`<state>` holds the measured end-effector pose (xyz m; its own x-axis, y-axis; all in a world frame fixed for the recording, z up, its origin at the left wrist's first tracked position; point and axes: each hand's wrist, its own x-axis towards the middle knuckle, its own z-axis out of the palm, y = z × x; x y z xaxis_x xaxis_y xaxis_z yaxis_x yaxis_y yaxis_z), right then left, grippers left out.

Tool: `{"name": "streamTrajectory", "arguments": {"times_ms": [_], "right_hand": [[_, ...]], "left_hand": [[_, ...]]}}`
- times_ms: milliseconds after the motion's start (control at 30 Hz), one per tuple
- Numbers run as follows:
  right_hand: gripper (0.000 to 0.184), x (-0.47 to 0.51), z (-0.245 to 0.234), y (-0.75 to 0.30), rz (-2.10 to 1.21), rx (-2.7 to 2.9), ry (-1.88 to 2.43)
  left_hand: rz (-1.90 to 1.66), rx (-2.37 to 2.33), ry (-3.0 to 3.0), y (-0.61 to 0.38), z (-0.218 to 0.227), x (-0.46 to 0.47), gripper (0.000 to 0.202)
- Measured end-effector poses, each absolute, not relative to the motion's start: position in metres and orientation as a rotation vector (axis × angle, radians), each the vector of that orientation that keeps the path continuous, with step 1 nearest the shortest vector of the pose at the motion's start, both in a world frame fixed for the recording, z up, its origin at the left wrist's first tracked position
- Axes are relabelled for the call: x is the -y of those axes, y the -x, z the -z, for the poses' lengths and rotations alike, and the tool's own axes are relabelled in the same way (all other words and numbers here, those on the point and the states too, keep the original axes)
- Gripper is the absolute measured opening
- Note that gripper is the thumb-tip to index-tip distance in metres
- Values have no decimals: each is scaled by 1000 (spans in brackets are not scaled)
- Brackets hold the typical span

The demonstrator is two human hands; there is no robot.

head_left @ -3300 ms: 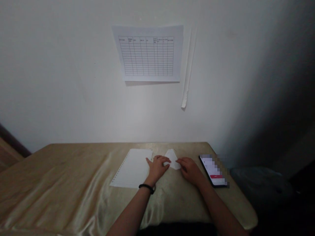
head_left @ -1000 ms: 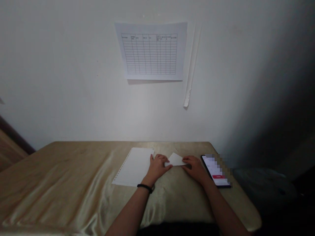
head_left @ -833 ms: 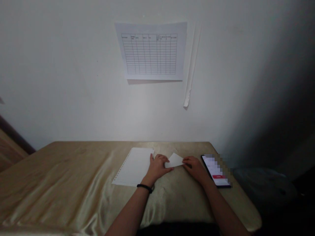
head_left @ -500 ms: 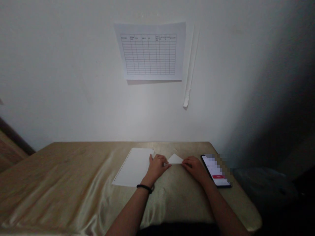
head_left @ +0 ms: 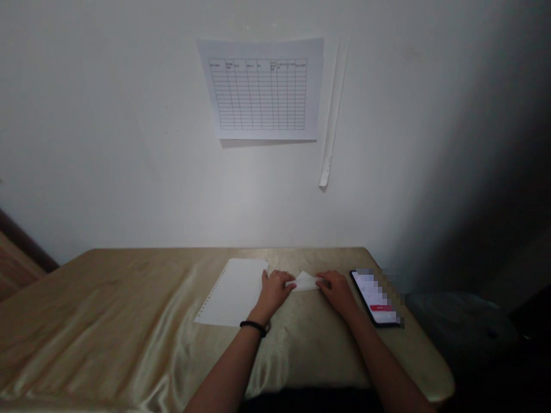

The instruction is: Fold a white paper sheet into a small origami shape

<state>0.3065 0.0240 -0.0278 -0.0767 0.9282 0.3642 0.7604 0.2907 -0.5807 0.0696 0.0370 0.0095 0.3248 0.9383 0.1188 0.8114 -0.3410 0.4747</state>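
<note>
We pinch a small, pointed piece of folded white paper over the gold, satiny tablecloth: our left hand clamps its left end between thumb and fingers, our right hand its right end. A white, hole-edged paper sheet lies partly behind our left hand.

Folded paper: side corners covered by the fingers of left hand and right hand. Perforated sheet: right-hand edge partly covered by left hand. Phone: screen partly obscured by pixelation. Wall chart: headings too small to be read. Forearms: cut off by bottom edge.
</note>
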Motion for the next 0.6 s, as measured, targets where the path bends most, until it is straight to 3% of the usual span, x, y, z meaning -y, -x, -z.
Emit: {"name": "streamTrajectory", "arguments": {"times_ms": [233,600], "right_hand": [[38,-24,29,-302,-306,1869,1591],[20,-17,19,-296,-129,1990,1687]], "left_hand": [[-565,-1579,-2207,-71,-4,-38,26],[-567,-1470,-2369,-72,4,-38,32]]}}
